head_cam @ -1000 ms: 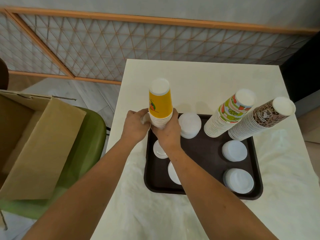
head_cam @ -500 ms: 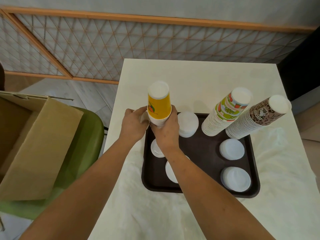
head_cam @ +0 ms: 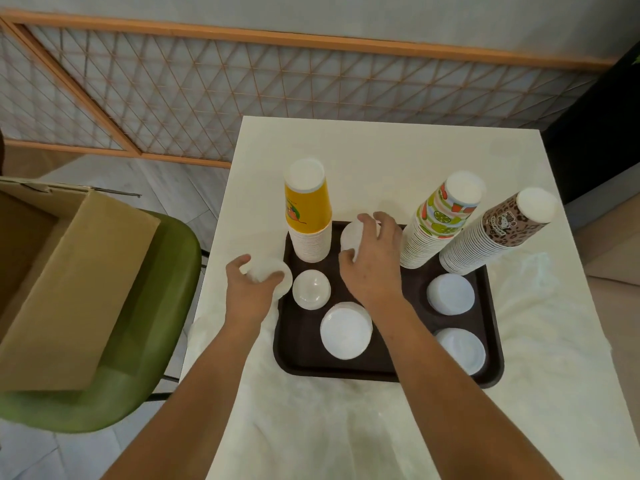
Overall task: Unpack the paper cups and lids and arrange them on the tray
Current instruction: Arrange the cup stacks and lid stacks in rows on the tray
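1. Gripping white lids in both hands, you work over the dark tray (head_cam: 346,370). Your left hand (head_cam: 254,289) curls round a small lid stack (head_cam: 273,271) at the tray's left rim. Your right hand (head_cam: 370,258) pinches a second lid stack (head_cam: 353,233) at the back of the tray.
2. That second stack sits between the yellow cup stack (head_cam: 308,209) and the fruit-print cup stack (head_cam: 440,223). The leopard-print cup stack (head_cam: 498,233) stands at the far right. All three are upside down along the far edge, with four loose lid piles (head_cam: 345,330) in front.
3. The lids look thin, light and slick, and are likely to flex or slide apart. Take each pile by opposite rims, low down, so the whole pile lifts. The cup stacks look light but top-heavy, so hold them low on the nested rims.
4. Your left palm hides whether its stack rests on the rim, on the table (head_cam: 381,150), or hangs free. Your right hand covers the base of its stack. The cardboard box (head_cam: 52,289) on the green chair (head_cam: 156,306) is cut off at the left, so any remaining packs cannot be seen.
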Demonstrator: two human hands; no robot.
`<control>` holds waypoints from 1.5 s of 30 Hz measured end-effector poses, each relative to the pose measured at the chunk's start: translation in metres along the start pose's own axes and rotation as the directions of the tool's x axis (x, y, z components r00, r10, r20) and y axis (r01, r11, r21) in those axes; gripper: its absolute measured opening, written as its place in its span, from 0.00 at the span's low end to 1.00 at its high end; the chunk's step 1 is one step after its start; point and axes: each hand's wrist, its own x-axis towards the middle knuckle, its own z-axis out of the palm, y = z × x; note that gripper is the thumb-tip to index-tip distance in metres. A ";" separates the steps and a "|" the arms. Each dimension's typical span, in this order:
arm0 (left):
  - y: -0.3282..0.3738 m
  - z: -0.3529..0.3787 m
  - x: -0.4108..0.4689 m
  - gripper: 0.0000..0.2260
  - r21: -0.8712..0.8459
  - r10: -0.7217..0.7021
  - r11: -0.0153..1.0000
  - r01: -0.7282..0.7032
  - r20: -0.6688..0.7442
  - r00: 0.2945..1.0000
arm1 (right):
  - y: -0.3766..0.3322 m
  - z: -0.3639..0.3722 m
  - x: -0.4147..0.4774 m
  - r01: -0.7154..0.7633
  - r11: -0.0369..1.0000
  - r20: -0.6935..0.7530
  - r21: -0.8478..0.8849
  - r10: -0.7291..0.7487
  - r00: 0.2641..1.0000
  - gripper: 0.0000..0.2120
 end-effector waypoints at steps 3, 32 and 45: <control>-0.005 0.001 -0.006 0.35 0.006 0.014 1.000 -0.014 -0.036 0.999 | 0.010 0.007 0.014 0.065 0.970 0.252 -0.233 -0.004 0.968 0.34; -0.004 0.002 -0.028 0.35 0.135 0.190 0.973 -0.189 0.002 0.982 | 0.040 0.035 -0.003 0.105 0.935 0.358 -0.339 0.025 0.934 0.30; -0.002 0.013 -0.045 0.35 0.095 0.190 0.975 -0.201 0.114 0.975 | 0.038 0.027 -0.030 0.055 0.962 0.381 -0.267 0.053 0.923 0.33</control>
